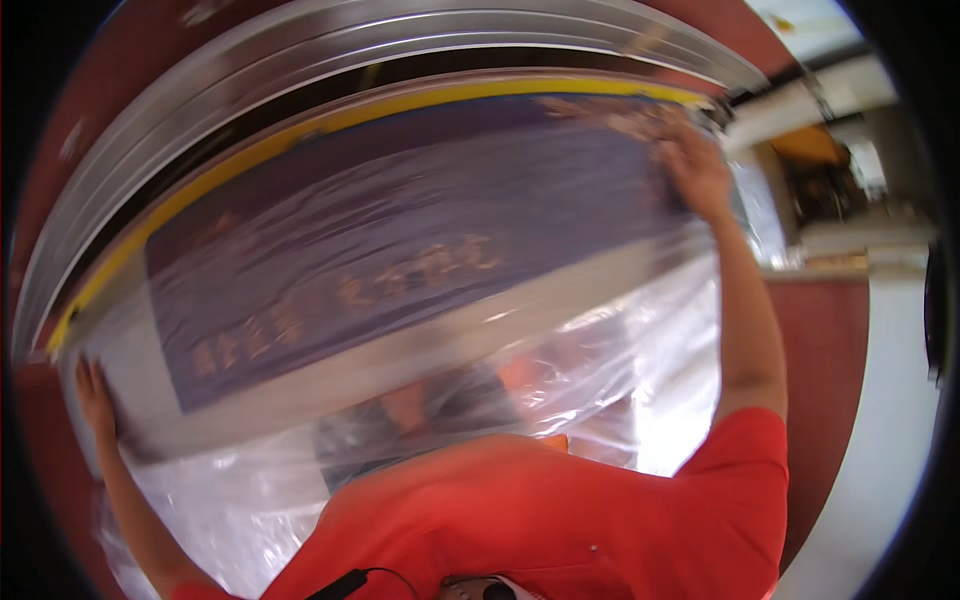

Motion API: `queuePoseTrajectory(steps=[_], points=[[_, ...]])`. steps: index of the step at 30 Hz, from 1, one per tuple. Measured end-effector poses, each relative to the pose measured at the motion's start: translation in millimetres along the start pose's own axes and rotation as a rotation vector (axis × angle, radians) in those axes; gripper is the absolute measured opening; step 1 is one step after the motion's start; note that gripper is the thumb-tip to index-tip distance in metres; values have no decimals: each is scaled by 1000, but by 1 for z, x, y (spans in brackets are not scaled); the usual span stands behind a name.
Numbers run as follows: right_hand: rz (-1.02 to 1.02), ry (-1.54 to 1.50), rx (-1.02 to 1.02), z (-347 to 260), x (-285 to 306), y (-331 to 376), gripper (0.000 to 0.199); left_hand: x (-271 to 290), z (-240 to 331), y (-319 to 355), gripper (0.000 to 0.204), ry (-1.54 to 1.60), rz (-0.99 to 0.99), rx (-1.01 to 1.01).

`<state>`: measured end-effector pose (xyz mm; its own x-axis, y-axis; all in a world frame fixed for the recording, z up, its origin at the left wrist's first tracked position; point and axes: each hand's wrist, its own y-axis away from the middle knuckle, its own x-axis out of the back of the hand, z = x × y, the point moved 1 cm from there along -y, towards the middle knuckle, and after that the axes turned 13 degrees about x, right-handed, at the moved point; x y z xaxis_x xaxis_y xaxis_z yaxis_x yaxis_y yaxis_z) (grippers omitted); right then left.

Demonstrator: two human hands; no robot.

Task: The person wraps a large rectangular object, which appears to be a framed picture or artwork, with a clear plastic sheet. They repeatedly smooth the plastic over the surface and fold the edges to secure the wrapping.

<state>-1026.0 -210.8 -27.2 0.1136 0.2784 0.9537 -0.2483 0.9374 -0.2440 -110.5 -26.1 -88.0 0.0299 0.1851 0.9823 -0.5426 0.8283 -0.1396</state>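
A long dark purple panel (400,220) with tan lettering and a pale border lies across in front of me under wrinkled clear plastic film (590,350). The picture is smeared by motion. My left hand (95,400) is at the panel's left end, fingers stretched out along the pale border. At the far right corner, my right hand (693,165) rests on the panel with its fingers extended, next to a brownish pattern. Whether either hand pinches the film is too blurred to tell.
A yellow strip (270,145) runs along the panel's far edge, with a curved-looking silver metal rail (330,38) beyond a dark gap. The floor (815,400) is reddish. Cluttered shelving (825,190) stands at the right. Film hangs toward my body.
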Motion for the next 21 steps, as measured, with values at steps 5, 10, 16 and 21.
queuePoseTrajectory(steps=[5,10,16,21], points=[[88,-143,-154,18,-9,11,56,-11,-64,-49,42,-837,7,-109],[359,-353,-214,52,28,63,51,74,174,18,42,-448,-19,-180],[-206,-199,-477,101,33,296,51,59,293,180,44,78,-74,-922],[-1167,-186,-821,118,21,583,62,43,279,170,44,102,-101,-936]])
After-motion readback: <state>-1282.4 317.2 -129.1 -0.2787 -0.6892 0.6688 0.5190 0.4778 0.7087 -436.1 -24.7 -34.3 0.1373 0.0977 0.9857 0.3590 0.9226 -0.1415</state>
